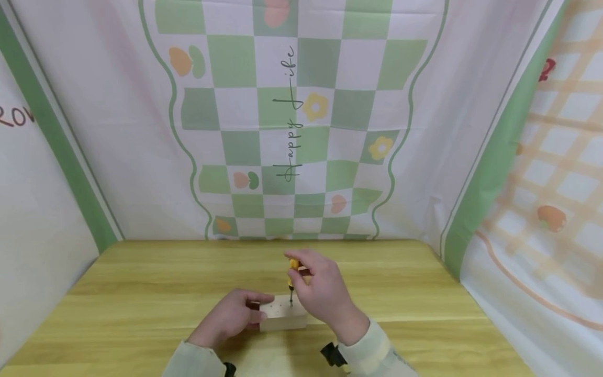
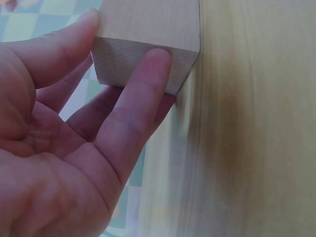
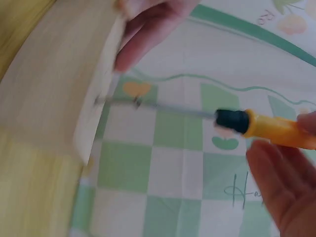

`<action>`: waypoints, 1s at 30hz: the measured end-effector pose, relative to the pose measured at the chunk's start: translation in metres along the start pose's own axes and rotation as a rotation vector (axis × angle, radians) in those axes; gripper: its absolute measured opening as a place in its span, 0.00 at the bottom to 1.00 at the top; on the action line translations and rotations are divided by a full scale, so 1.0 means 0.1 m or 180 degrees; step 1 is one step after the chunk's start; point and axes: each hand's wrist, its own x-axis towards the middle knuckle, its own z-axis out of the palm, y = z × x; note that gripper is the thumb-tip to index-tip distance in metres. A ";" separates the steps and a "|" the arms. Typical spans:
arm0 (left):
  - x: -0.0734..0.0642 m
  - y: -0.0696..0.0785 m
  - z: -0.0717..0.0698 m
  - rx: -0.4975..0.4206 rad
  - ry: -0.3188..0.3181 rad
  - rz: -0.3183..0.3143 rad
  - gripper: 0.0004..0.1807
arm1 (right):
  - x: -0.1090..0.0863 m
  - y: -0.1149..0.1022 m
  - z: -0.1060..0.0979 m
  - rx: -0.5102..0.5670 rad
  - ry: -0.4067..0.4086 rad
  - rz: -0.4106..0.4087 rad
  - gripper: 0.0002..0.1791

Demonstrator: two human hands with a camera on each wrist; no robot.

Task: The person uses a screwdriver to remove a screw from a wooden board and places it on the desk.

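Observation:
A pale wooden block [image 1: 282,323] rests on the table, with several small dark spots on its top face. At its left end my left hand [image 1: 230,317] grips it; in the left wrist view one fingertip [image 2: 157,61] presses the end face and the thumb lies along an edge. Above the block my right hand [image 1: 325,288] holds a screwdriver [image 3: 274,131] by its yellow and black handle, shaft pointing down. In the right wrist view the shaft meets what looks like a small screw [image 3: 116,101] standing in the block, somewhat blurred.
The wood-grain table [image 1: 155,277] spreads around both hands. Behind it hangs a green-and-white checked cloth [image 1: 278,110], with more printed cloth [image 1: 556,173] on the right side and a white cloth [image 1: 37,209] on the left.

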 end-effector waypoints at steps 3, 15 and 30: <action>0.00 0.00 0.00 0.0018 0.0002 -0.0007 0.22 | -0.01 0.00 0.01 -0.0301 0.0091 -0.0097 0.17; 0.01 -0.02 0.01 0.0037 0.0033 0.0007 0.22 | 0.00 0.00 -0.01 0.0013 -0.0063 0.0175 0.19; 0.02 -0.03 0.00 0.0031 0.0062 0.0036 0.22 | 0.01 -0.02 -0.01 -0.0016 0.0037 0.0085 0.18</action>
